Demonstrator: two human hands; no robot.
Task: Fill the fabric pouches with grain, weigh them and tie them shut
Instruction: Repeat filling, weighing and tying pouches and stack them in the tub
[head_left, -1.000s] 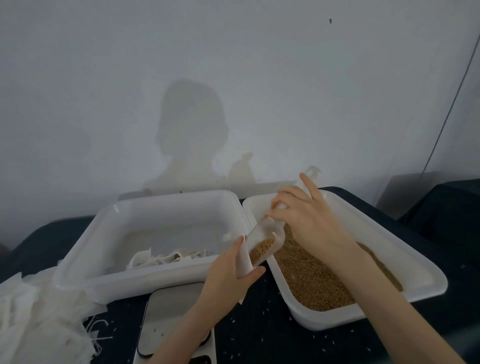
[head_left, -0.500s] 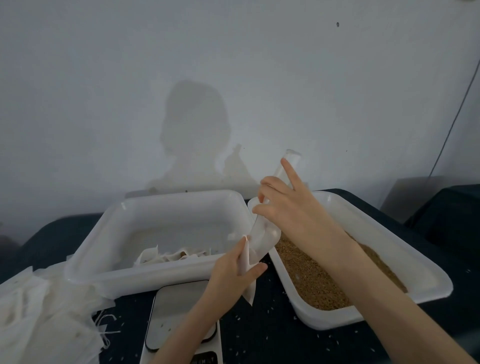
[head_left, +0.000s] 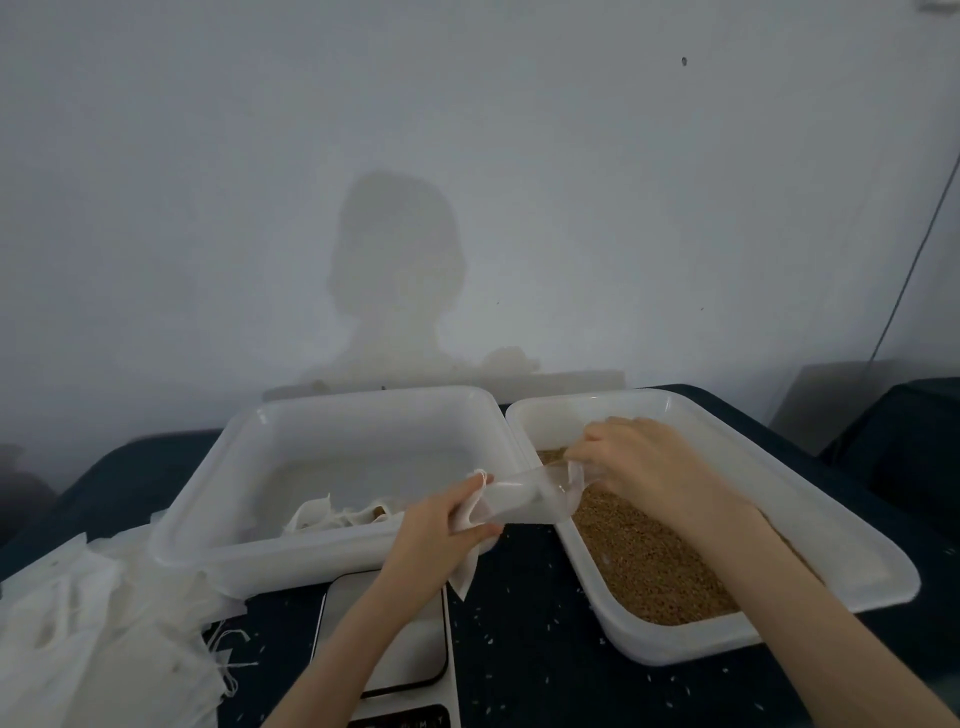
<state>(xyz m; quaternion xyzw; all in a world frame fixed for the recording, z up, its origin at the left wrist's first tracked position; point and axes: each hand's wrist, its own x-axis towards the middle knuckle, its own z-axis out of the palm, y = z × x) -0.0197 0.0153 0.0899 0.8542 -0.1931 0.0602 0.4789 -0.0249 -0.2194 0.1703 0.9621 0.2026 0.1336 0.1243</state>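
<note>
Left hand is gripping a pouch; right hand is holding a clear scoop over the grain tray.

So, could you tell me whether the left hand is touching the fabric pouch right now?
Touching. The head view shows the left hand gripping the fabric pouch, fingers curled round its upper part, its lower corner hanging below the hand above the scale.
</note>
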